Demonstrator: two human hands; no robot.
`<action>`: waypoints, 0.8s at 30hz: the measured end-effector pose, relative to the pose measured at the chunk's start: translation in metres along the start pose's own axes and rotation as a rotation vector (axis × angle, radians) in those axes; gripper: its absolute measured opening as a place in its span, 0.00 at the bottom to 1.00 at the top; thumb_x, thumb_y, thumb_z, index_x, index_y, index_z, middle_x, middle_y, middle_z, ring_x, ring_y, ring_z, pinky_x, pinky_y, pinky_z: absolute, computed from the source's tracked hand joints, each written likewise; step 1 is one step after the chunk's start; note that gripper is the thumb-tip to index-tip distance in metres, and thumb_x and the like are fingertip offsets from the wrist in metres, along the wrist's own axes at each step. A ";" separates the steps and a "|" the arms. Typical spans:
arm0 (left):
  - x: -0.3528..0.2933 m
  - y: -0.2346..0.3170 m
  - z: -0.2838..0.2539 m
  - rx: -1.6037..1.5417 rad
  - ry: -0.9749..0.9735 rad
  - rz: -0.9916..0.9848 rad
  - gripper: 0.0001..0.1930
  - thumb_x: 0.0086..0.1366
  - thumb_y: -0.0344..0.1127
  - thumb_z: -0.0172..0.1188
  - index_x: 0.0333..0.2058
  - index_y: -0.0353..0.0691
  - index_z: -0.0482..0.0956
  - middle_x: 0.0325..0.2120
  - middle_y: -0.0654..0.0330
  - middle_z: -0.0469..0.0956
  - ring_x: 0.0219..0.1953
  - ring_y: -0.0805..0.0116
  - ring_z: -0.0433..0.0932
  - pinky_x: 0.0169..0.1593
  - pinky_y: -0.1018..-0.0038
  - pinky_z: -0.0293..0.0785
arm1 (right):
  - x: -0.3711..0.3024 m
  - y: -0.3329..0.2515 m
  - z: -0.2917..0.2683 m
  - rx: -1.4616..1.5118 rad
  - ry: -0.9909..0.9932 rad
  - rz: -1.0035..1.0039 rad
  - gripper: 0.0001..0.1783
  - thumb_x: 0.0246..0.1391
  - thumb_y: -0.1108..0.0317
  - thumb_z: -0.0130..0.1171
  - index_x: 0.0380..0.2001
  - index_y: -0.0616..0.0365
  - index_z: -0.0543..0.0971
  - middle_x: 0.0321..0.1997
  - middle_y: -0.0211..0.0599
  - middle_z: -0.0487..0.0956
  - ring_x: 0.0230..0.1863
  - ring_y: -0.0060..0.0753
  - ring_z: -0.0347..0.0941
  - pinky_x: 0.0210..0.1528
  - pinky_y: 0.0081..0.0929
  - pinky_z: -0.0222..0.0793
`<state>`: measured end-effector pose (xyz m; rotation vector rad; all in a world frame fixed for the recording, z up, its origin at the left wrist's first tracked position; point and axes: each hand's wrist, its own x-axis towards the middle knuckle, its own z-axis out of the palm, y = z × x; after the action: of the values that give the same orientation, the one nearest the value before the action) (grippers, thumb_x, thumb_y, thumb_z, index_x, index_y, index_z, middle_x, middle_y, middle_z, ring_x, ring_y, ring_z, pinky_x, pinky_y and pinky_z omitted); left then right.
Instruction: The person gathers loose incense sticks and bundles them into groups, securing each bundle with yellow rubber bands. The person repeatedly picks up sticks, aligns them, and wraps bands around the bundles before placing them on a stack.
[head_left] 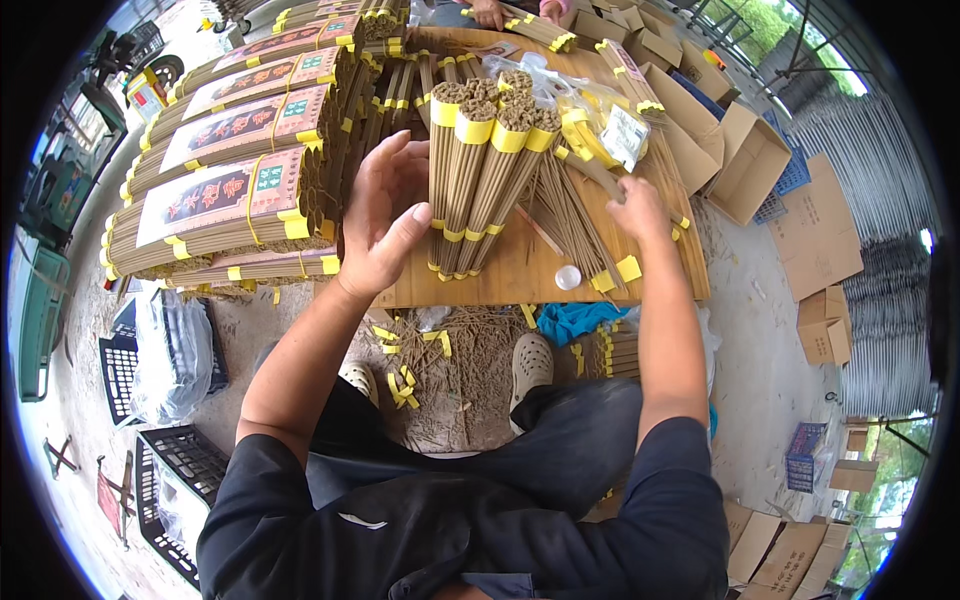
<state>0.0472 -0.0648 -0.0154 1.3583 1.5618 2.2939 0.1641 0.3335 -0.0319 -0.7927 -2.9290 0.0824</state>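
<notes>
Several yellow-banded bundles of brown incense sticks (475, 185) stand upright together on the wooden table in front of me. Beside their left side is my left hand (385, 215), fingers spread and thumb out; whether the thumb tip touches them I cannot tell. My right hand (640, 208) is closed on one end of a thin bundle of incense sticks (592, 175) with a yellow band, slanting up to the left. Loose incense sticks (572, 215) lie between that hand and the standing bundles. A small round white lid (568, 277) and a yellow paper strip (629, 268) are near the table's front edge.
Labelled incense packs (240, 205) are stacked high on the left. Plastic bags and a white packet (623, 138) lie farther back. Open cardboard boxes (745, 165) stand to the right. Another person's hand (490, 14) shows across the table (410, 290). Black crates (185, 440) sit at lower left.
</notes>
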 end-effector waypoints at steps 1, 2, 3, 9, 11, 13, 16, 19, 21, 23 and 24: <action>0.000 -0.001 0.003 0.002 0.002 0.011 0.40 0.68 0.39 0.61 0.72 0.36 0.52 0.64 0.46 0.66 0.62 0.57 0.71 0.68 0.57 0.64 | 0.011 0.010 0.006 -0.040 0.078 -0.047 0.22 0.49 0.60 0.67 0.47 0.56 0.81 0.55 0.49 0.79 0.59 0.53 0.74 0.60 0.48 0.72; -0.001 -0.001 0.003 0.008 0.019 0.027 0.39 0.68 0.38 0.61 0.72 0.36 0.52 0.64 0.46 0.66 0.62 0.57 0.71 0.68 0.57 0.64 | 0.018 0.007 0.008 -0.075 0.150 -0.107 0.23 0.49 0.60 0.67 0.49 0.56 0.80 0.58 0.48 0.78 0.62 0.53 0.72 0.62 0.48 0.71; -0.003 -0.002 0.002 0.013 0.037 0.042 0.39 0.68 0.38 0.61 0.71 0.36 0.52 0.64 0.46 0.66 0.62 0.57 0.71 0.68 0.57 0.65 | 0.024 0.007 0.006 -0.108 0.026 -0.079 0.27 0.51 0.60 0.66 0.54 0.56 0.78 0.62 0.45 0.75 0.67 0.52 0.67 0.65 0.47 0.69; -0.009 0.004 -0.002 0.177 0.128 0.246 0.38 0.67 0.37 0.59 0.72 0.36 0.52 0.65 0.45 0.65 0.62 0.55 0.72 0.67 0.57 0.64 | 0.040 0.019 0.025 -0.139 -0.088 -0.041 0.28 0.50 0.63 0.65 0.55 0.59 0.77 0.60 0.53 0.76 0.65 0.54 0.70 0.66 0.45 0.69; -0.008 0.009 -0.003 0.232 0.130 0.331 0.37 0.67 0.34 0.58 0.72 0.37 0.53 0.66 0.44 0.64 0.62 0.52 0.72 0.67 0.56 0.64 | 0.043 0.029 0.031 -0.130 -0.103 0.007 0.27 0.50 0.63 0.65 0.54 0.61 0.77 0.57 0.55 0.78 0.62 0.55 0.73 0.64 0.46 0.70; -0.007 0.014 -0.002 0.287 0.134 0.403 0.37 0.66 0.33 0.58 0.71 0.37 0.53 0.66 0.44 0.64 0.62 0.52 0.72 0.66 0.56 0.64 | 0.043 0.046 0.029 -0.103 -0.086 0.090 0.26 0.50 0.62 0.65 0.52 0.63 0.78 0.54 0.57 0.80 0.58 0.58 0.76 0.62 0.46 0.72; -0.004 0.017 0.004 0.292 0.185 0.535 0.35 0.63 0.27 0.61 0.67 0.30 0.59 0.63 0.41 0.65 0.60 0.51 0.73 0.63 0.59 0.68 | 0.025 0.055 0.011 0.041 0.057 0.235 0.25 0.50 0.63 0.65 0.51 0.65 0.79 0.48 0.58 0.82 0.51 0.59 0.80 0.57 0.44 0.75; -0.010 0.017 0.018 0.307 0.125 0.727 0.32 0.61 0.24 0.61 0.64 0.31 0.63 0.59 0.41 0.68 0.59 0.47 0.73 0.61 0.57 0.73 | -0.006 0.026 -0.043 0.452 0.292 0.259 0.23 0.51 0.67 0.63 0.50 0.66 0.78 0.42 0.50 0.84 0.43 0.48 0.83 0.50 0.38 0.79; -0.027 0.016 0.029 0.311 -0.028 0.677 0.31 0.60 0.23 0.60 0.63 0.32 0.66 0.58 0.42 0.70 0.59 0.49 0.74 0.61 0.57 0.73 | -0.030 -0.021 -0.074 1.005 0.364 0.109 0.22 0.52 0.72 0.60 0.51 0.65 0.77 0.38 0.43 0.83 0.39 0.38 0.83 0.47 0.35 0.80; -0.041 0.009 0.054 0.243 -0.134 0.517 0.32 0.60 0.24 0.59 0.64 0.32 0.66 0.59 0.42 0.71 0.60 0.51 0.73 0.62 0.59 0.74 | -0.065 -0.077 -0.087 1.459 0.362 -0.122 0.22 0.52 0.77 0.58 0.52 0.66 0.76 0.39 0.40 0.82 0.40 0.34 0.82 0.46 0.34 0.80; -0.051 0.008 0.071 0.194 -0.137 0.393 0.32 0.59 0.25 0.60 0.64 0.31 0.67 0.59 0.43 0.72 0.61 0.52 0.73 0.62 0.60 0.74 | -0.077 -0.094 -0.087 1.582 0.338 -0.236 0.23 0.51 0.79 0.59 0.53 0.67 0.76 0.40 0.40 0.83 0.41 0.36 0.83 0.46 0.33 0.80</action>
<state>0.1297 -0.0410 -0.0339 1.9839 1.6301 2.2244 0.1931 0.2162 0.0557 -0.1122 -1.6930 1.6791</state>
